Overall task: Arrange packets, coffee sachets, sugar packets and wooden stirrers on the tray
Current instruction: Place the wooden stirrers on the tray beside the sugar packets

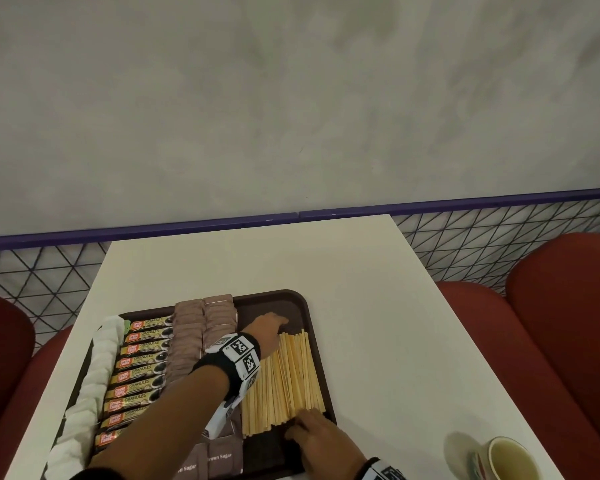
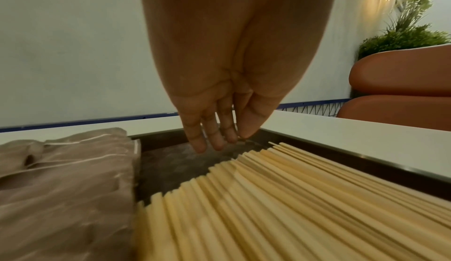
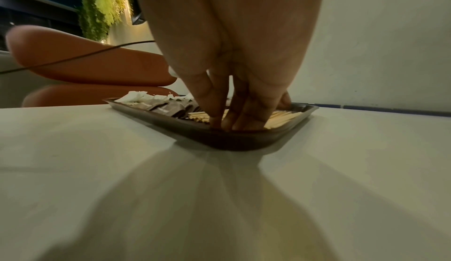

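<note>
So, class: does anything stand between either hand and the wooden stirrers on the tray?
Nothing visible does. The right hand is at the near ends of the wooden stirrers; the left hand reaches just past their far ends, over bare tray.

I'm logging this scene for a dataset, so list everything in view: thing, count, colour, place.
tray: one, dark brown, on the table's near left part.
white packets: a column, along the tray's left edge.
coffee sachets: about ten visible, gold and black, beside the white packets.
sugar packets: two columns, brown, tray's middle.
stirrers: many, pale wood, tray's right part.
table: one, white.
mug: one, cream inside, table's near right.
seats: red, both sides of the table.
wall: grey, behind.
plants: green, seen from the wrist views.
left hand: fingers straight, at the stirrers' far ends.
right hand: fingers straight, against their near ends.
</note>
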{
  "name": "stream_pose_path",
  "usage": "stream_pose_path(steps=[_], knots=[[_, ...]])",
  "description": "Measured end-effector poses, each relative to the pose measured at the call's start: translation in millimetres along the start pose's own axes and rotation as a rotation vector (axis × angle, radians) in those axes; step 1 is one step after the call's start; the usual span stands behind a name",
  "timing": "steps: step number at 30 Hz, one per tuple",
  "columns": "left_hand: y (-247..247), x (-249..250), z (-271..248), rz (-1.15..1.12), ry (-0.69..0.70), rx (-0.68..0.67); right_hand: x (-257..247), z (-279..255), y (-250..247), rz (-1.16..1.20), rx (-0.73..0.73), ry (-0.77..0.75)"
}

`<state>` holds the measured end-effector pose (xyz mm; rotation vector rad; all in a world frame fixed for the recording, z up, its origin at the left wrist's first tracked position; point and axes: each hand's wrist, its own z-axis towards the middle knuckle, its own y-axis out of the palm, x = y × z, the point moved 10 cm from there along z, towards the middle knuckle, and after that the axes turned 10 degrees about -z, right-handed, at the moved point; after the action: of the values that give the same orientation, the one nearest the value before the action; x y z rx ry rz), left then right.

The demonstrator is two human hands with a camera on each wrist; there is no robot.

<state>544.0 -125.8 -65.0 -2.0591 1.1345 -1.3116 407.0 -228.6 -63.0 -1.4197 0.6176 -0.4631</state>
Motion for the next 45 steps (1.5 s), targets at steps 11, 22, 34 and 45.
stream_pose_path(steps=[11,22,34,45], knots=[[19,16,12,-0.007,-0.026,-0.098,18,-4,-2,-0.029,0.055,-0.006],[23,24,15,-0.027,0.005,-0.105,11,-5,4,-0.042,0.063,-0.048],[7,-6,2,0.001,-0.051,-0.057,-19,13,38,0.051,-0.123,0.030],[2,-23,-7,0.062,-0.089,-0.042,-42,21,35,0.057,-0.326,0.009]])
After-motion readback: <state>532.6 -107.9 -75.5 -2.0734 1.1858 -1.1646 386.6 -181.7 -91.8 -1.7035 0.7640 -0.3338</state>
